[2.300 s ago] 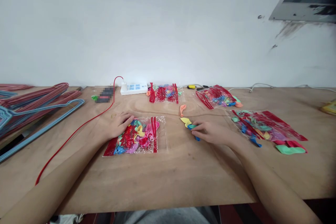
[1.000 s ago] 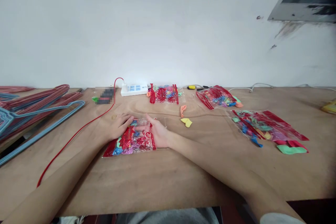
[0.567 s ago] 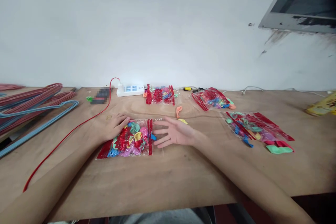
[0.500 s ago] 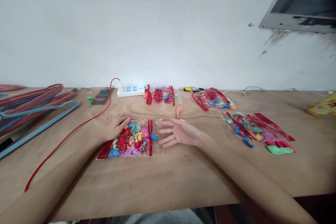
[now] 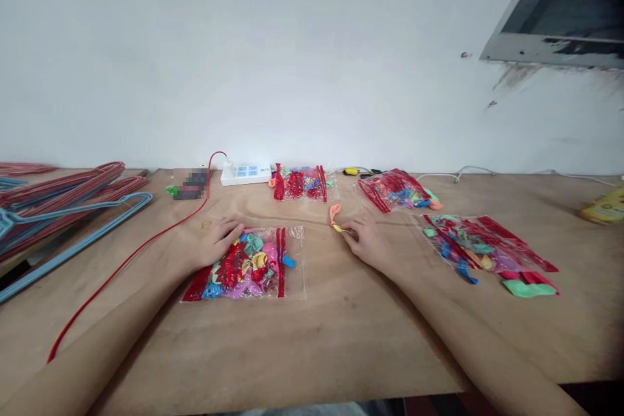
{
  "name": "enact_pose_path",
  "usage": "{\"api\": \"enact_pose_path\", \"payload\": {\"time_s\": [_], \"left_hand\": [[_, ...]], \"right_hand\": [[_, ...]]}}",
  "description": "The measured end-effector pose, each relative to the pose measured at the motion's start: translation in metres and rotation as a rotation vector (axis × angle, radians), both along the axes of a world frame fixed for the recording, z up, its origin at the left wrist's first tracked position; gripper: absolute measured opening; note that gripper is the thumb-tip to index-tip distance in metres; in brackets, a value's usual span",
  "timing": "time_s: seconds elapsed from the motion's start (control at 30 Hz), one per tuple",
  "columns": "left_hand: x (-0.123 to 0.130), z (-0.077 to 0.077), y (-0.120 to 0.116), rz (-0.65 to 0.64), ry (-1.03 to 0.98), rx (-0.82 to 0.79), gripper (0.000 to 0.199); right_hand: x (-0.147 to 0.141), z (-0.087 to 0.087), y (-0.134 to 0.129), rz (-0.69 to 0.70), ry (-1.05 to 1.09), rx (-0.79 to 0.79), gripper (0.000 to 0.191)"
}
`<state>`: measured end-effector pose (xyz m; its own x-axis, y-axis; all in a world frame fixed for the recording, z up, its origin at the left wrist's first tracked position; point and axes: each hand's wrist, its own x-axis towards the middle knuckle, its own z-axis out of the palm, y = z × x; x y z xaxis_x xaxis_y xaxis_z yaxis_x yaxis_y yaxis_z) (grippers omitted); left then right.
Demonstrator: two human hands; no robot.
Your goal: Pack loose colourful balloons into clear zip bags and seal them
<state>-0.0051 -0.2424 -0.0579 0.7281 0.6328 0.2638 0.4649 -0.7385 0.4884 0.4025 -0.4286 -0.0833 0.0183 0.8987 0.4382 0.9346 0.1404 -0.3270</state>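
Note:
A clear plastic bag [image 5: 244, 266] with red print, full of colourful uninflated balloons, lies on the wooden table in front of me. My left hand [image 5: 219, 240] rests on its upper left part, fingers stretched out flat. A blue balloon [image 5: 288, 262] pokes out past the red strip at the bag's right side. To the right of the bag, my right hand [image 5: 365, 238] is low over the tabletop, its fingertips closed on a small yellow balloon [image 5: 340, 229]. Touching or just beyond that one is an orange balloon [image 5: 334, 213]. The right fingertips are partly hidden.
Similar balloon bags lie at the back [image 5: 299, 183], back right [image 5: 397, 190] and right [image 5: 482, 244], with a green balloon [image 5: 529, 288] near the last. Wire hangers [image 5: 73, 201] are piled at left. A red cable [image 5: 141, 246] runs to a white power strip [image 5: 246, 174].
My right hand has left the bag's right end, moved right and closed on the yellow balloon. My left hand stays on the bag. The view has shifted slightly.

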Motion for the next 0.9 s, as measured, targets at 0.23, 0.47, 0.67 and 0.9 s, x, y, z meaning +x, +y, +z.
{"api": "enact_pose_path", "payload": {"time_s": [0.23,0.47,0.67,0.9], "left_hand": [[-0.001,-0.009,0.006,-0.002,-0.004,-0.027,0.068],[-0.001,-0.012,0.009,0.001,-0.002,-0.014,0.070],[-0.001,-0.013,0.010,0.005,0.008,0.003,0.068],[-0.002,-0.013,0.010,0.010,0.013,-0.007,0.068]], "right_hand": [[0.002,-0.002,0.007,0.156,-0.026,-0.008,0.030],[0.004,-0.004,0.008,0.197,0.018,-0.073,0.040],[0.011,-0.002,0.014,0.104,-0.111,-0.047,0.042],[0.018,-0.001,0.024,0.080,-0.108,-0.092,0.047]]}}
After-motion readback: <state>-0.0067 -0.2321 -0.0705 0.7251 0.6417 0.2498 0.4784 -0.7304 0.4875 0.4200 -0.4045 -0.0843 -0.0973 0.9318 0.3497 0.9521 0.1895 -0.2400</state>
